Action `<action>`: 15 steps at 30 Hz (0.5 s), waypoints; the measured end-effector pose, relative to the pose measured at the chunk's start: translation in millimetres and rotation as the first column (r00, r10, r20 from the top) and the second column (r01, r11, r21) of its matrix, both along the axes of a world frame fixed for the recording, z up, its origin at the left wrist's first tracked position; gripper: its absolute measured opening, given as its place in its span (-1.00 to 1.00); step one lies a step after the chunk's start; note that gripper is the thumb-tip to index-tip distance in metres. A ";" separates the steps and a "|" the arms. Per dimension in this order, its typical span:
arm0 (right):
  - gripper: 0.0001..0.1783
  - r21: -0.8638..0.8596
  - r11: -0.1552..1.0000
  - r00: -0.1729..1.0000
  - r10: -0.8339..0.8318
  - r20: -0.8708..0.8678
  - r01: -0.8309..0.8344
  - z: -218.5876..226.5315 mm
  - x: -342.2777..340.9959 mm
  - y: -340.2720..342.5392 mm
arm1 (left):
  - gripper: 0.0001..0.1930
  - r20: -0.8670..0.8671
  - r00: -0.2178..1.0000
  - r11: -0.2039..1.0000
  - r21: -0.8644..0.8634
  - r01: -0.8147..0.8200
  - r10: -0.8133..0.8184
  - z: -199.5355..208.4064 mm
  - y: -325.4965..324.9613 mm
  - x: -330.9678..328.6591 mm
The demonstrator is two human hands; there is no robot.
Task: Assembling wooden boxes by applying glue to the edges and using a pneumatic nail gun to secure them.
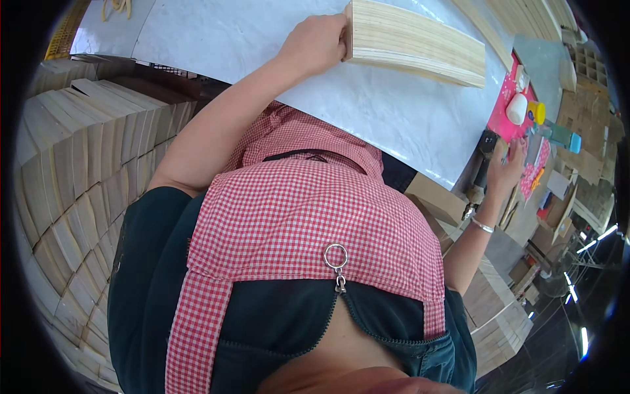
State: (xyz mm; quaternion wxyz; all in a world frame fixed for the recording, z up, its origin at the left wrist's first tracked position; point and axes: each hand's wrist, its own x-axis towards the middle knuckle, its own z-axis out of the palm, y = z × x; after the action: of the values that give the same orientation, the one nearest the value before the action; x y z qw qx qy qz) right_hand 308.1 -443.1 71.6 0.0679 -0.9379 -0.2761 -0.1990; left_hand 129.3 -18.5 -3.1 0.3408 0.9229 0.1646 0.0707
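Note:
A long pale wooden block or box [417, 44] lies on the white marbled tabletop [216, 39], its left end toward my left hand [316, 44]. The fingers of that hand are curled closed against this end, gripping its edge. Off to the right, my right hand [505, 172] is stretched out beside a pink-covered surface [500, 108]. Its thumb and fingers are bent around something small that I cannot make out. A silver bangle [482, 225] circles the right wrist.
Stacked wooden pieces [85, 164] rise at my left. Near the right hand stand a white roll-like object [516, 109], a yellow-capped container [537, 111] and a clear bottle with a blue cap [563, 136]. A cardboard box [436, 198] sits below the table's right corner.

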 end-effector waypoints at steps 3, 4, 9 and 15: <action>-0.50 0.065 0.993 0.985 0.106 -0.134 -0.098 5.8 -9.6 67.2 | -0.81 0.002 1.000 0.983 0.179 0.027 -0.028 -4.5 -6.0 -0.7; -0.50 0.074 0.989 0.984 0.133 -0.122 -0.125 -4.2 -6.4 77.9 | -0.80 0.004 0.999 0.962 0.270 0.040 -0.043 -3.9 -8.3 -0.4; -0.55 0.379 0.920 0.942 0.033 -0.333 0.102 -46.7 31.1 102.5 | -0.72 0.087 0.996 0.992 0.126 0.009 -0.021 3.8 -4.2 -14.5; -0.51 0.603 0.769 0.795 0.221 -0.565 0.214 -45.2 17.4 117.7 | -0.65 0.359 0.909 0.896 -0.442 -0.031 0.209 9.7 -26.4 -27.8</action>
State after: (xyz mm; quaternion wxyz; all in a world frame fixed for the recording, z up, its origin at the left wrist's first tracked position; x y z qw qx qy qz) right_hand 325.4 -325.5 26.4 0.4677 -0.8693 -0.1567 0.0306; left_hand 101.5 -44.9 6.5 0.5555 0.7795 0.1611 0.2404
